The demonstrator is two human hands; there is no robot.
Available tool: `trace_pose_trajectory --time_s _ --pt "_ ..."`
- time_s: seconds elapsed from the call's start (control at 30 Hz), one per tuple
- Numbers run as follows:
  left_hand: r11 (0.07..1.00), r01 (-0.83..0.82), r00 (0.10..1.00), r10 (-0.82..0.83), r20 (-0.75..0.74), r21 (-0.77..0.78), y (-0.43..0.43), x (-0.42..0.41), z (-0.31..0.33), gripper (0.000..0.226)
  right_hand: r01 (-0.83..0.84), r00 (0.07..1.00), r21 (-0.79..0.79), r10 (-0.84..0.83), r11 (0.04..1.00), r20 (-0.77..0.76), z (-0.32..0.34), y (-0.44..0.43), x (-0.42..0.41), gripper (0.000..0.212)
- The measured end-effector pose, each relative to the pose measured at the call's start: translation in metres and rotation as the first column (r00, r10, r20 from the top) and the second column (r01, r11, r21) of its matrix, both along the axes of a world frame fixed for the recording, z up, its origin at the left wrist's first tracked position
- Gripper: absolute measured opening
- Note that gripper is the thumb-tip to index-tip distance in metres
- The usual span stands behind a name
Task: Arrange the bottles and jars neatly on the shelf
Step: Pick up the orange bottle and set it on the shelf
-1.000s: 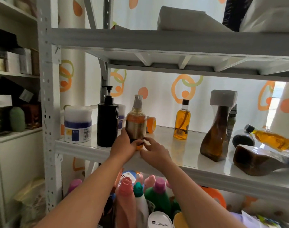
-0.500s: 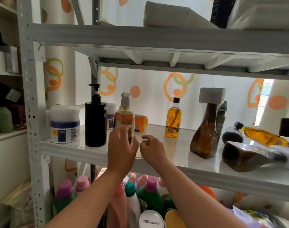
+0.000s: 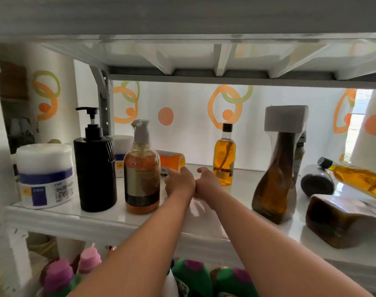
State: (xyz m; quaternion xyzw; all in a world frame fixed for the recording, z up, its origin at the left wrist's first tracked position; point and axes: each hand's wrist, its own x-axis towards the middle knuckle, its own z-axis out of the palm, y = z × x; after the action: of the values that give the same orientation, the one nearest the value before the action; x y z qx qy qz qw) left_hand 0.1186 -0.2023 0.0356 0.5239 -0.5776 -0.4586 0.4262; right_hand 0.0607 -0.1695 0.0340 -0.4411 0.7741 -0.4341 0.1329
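Observation:
On the white shelf (image 3: 101, 219) a white tub with a blue band (image 3: 45, 174), a black pump bottle (image 3: 96, 168) and an amber pump bottle (image 3: 142, 170) stand in a row at the left front. An orange jar (image 3: 172, 160) lies on its side behind them. My left hand (image 3: 179, 182) reaches in right beside that jar, fingers loosely curled, holding nothing. My right hand (image 3: 207, 182) is next to it, touching it, also without anything in it. A small amber bottle with a black cap (image 3: 224, 157) stands just behind my right hand.
A tall brown bottle with a white cap (image 3: 278, 168) stands at the right. A brown bottle (image 3: 341, 219), a yellow oil bottle (image 3: 358, 176) and a dark round bottle (image 3: 316, 179) lie beside it. Pink-capped and green bottles (image 3: 193, 273) crowd the level below. The upper shelf (image 3: 182, 20) hangs close overhead.
Both hands have let go of the amber pump bottle, which now stands next to the black pump bottle. They have moved deeper into the shelf toward the orange jar. The camera has moved closer.

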Motion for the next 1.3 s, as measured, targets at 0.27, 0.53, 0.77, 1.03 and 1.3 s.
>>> trace_pose_trajectory --time_s 0.27,0.53,0.77,1.03,1.3 --pt "0.987 -0.079 0.996 0.074 -0.041 -0.139 -0.031 -0.013 -0.011 0.062 -0.08 0.978 0.09 0.096 0.993 -0.184 -0.004 -0.057 -0.022 0.088" --pt "0.977 0.029 0.996 -0.01 0.091 -0.211 -0.032 -0.016 -0.016 0.056 -0.18 0.923 0.009 0.172 0.984 -0.343 -0.01 -0.084 -0.017 0.065" --pt "0.987 -0.006 0.999 0.014 0.047 -0.159 -0.028 -0.013 -0.013 0.057 -0.187 0.925 -0.131 0.13 0.973 -0.356 -0.008 -0.071 -0.005 0.041" --pt "0.992 0.0 0.997 -0.01 -0.081 -0.128 -0.021 -0.003 -0.01 0.059 0.02 0.934 -0.113 -0.059 0.993 -0.352 -0.003 -0.054 -0.007 0.049" --pt "0.977 0.105 0.994 -0.1 0.039 -0.184 0.01 0.008 -0.005 0.056 0.156 0.937 -0.112 -0.182 0.982 -0.299 -0.008 -0.009 -0.003 0.051"
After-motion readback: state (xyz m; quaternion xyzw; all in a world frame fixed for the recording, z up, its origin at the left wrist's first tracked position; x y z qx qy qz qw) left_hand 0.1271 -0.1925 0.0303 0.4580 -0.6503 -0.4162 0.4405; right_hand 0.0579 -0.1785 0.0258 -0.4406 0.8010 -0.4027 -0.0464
